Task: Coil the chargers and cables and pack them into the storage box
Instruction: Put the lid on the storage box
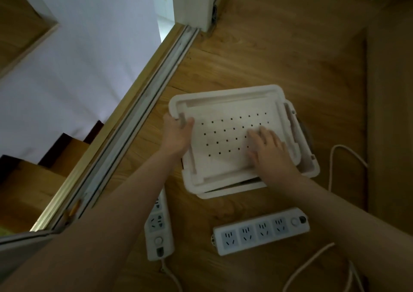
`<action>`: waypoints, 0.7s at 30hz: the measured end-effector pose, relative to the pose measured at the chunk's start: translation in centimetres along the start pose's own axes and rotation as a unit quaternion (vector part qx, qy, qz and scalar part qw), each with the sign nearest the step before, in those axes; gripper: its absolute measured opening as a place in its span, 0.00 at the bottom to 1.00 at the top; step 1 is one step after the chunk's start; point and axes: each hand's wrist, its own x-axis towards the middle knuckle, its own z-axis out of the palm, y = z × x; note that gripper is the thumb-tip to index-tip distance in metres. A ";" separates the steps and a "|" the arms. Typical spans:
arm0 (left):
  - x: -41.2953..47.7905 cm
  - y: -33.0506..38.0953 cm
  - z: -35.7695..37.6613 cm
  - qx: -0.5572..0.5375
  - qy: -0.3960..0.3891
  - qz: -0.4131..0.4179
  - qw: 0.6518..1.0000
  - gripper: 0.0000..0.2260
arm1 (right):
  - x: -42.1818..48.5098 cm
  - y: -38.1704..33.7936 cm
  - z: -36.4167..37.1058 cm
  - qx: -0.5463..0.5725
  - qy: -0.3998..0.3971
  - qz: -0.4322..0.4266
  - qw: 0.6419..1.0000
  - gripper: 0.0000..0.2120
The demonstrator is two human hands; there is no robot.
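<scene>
No writing, brand or number can be read anywhere. The two white power strips on the wooden floor show only socket holes and unmarked round buttons.

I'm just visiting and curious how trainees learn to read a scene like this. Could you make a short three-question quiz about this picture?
1. True or false: the power strips are already packed in the storage box.
2. How many power strips lie on the floor?
3. Which hand grips the perforated tray's corner: A left, B right?

Key
1. False: both lie outside it.
2. Two: the near power strip and the left power strip.
3. A: the left hand grips the perforated tray; the right hand lies flat on it.
</scene>
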 end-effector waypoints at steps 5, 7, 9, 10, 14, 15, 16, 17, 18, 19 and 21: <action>0.1 -1.7 -0.1 0.286 -0.037 0.003 0.957 0.29 | 0.3 1.0 1.6 -0.035 0.041 0.065 0.996 0.27; 0.0 -2.6 -0.3 0.331 -0.048 0.015 0.942 0.27 | 0.8 1.3 1.3 -0.022 0.060 0.111 0.992 0.28; -0.1 -3.1 -0.3 0.313 -0.042 0.034 0.948 0.26 | 1.3 1.7 0.9 0.014 0.080 0.162 0.984 0.29; -0.2 -3.2 -0.2 0.303 -0.034 0.041 0.951 0.25 | 1.4 2.0 0.7 0.035 0.086 0.185 0.978 0.29; -0.5 -3.2 -0.1 0.324 0.010 0.074 0.943 0.16 | 1.3 2.7 0.4 0.045 0.088 0.213 0.972 0.27; -0.6 -3.4 -0.2 0.321 0.019 0.097 0.942 0.13 | 1.3 2.8 0.4 0.032 0.089 0.211 0.973 0.27; -0.7 -3.6 -0.1 0.312 0.028 0.121 0.942 0.12 | 1.3 2.9 0.4 0.027 0.092 0.210 0.973 0.26; -0.8 -3.7 -0.1 0.299 0.037 0.140 0.943 0.11 | 1.3 3.0 0.3 0.032 0.097 0.214 0.971 0.24; -1.0 -3.9 -0.1 0.285 0.046 0.153 0.945 0.10 | 1.4 3.1 0.2 0.046 0.107 0.221 0.968 0.22; -1.0 -3.9 -0.1 0.273 0.053 0.161 0.947 0.10 | 1.5 3.2 0.0 0.064 0.120 0.229 0.964 0.21; -1.3 -4.0 0.0 0.256 0.062 0.162 0.951 0.09 | 1.7 3.3 -0.2 0.089 0.138 0.236 0.958 0.21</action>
